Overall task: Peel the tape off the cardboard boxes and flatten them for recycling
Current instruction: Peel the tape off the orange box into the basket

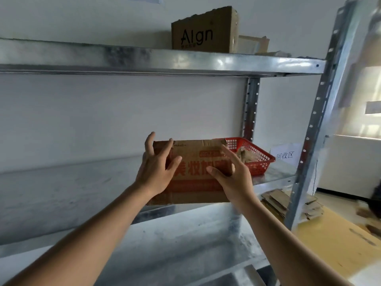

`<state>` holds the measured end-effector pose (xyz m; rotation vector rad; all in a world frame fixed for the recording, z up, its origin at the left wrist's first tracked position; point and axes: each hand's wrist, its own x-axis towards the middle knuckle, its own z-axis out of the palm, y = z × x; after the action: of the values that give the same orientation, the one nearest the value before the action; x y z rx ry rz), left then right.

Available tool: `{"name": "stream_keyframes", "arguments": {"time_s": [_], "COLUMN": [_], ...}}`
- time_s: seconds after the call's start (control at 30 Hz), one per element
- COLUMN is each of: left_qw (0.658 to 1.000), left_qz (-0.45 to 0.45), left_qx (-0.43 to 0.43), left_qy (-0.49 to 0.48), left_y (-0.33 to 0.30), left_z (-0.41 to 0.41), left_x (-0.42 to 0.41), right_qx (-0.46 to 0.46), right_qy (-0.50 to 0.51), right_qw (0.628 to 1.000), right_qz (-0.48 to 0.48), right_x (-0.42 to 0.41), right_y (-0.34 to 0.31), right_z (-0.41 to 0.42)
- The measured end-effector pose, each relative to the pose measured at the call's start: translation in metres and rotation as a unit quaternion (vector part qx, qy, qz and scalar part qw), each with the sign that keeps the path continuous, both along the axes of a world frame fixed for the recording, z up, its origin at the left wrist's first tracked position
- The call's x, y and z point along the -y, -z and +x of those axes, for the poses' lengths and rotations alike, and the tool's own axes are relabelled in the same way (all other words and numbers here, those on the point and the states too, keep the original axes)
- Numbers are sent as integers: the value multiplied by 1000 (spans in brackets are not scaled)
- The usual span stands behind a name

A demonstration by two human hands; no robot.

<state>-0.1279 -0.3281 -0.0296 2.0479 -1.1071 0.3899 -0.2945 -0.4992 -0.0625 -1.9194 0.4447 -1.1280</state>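
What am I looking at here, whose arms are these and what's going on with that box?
This is one picture from a camera worn on a person's head, looking at their own two bare arms. No machine is involved. The left hand and right hand reach with spread fingers onto a brown cardboard box with red printing at a grey metal shelf. Behind it sits a red plastic mesh basket with cardboard scraps. A second brown cardboard box stands on the shelf above. Flattened cardboard pieces lie lower right.
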Motion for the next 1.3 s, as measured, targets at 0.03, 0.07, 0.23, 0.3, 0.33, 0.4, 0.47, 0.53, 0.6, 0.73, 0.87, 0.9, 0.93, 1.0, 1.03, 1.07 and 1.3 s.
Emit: {"name": "stream_keyframes", "arguments": {"time_s": [0.03, 0.07, 0.23, 0.3, 0.33, 0.4, 0.47, 0.53, 0.6, 0.73, 0.87, 0.9, 0.93, 1.0, 1.03, 1.07, 1.3], "left_qw": [1000, 999, 994, 991, 989, 986, 983, 978, 971, 956, 944, 941, 938, 933, 931, 928, 922], "left_qz": [26, 46, 97, 116, 124, 138, 150, 165, 187, 222, 250, 257, 262, 267, 269, 273, 281], "left_qx": [15, 25, 50, 55, 60, 71, 77, 85, 103, 122, 108, 105, 102, 98, 94, 89, 84], "left_qy": [-2, -2, 29, 38, 44, 59, 77, 94, 110, 151, 185, 194, 203, 221, 229, 237, 254], "left_y": [3, 6, 14, 18, 20, 25, 32, 41, 51, 72, 93, 98, 103, 112, 117, 123, 153], "left_z": [-12, -24, -86, -115, -130, -158, -186, -214, -240, -290, -335, -345, -355, -373, -379, -385, -409], "left_x": [5, 10, 37, 50, 57, 72, 88, 103, 119, 155, 197, 209, 221, 249, 264, 279, 406], "right_qx": [1, 4, 5, 5, 4, 3, 2, 2, -7, -26, -43, -47, -52, -64, -68, -70, -93], "right_qy": [7, 14, 28, 43, 55, 75, 95, 110, 133, 178, 230, 243, 253, 262, 267, 274, 280], "right_qw": [1000, 1000, 997, 995, 995, 993, 990, 986, 984, 976, 964, 961, 958, 955, 953, 951, 946], "right_qz": [0, 1, 70, 88, 87, 94, 106, 123, 122, 121, 127, 126, 125, 123, 124, 125, 133], "right_x": [2, 4, 13, 18, 21, 27, 35, 44, 54, 82, 115, 122, 131, 152, 164, 177, 291], "right_y": [0, 0, 6, 12, 14, 21, 30, 41, 51, 74, 99, 104, 110, 120, 125, 129, 161], "right_z": [-14, -28, -109, -144, -161, -195, -228, -260, -291, -356, -416, -427, -437, -455, -462, -469, -489]}}
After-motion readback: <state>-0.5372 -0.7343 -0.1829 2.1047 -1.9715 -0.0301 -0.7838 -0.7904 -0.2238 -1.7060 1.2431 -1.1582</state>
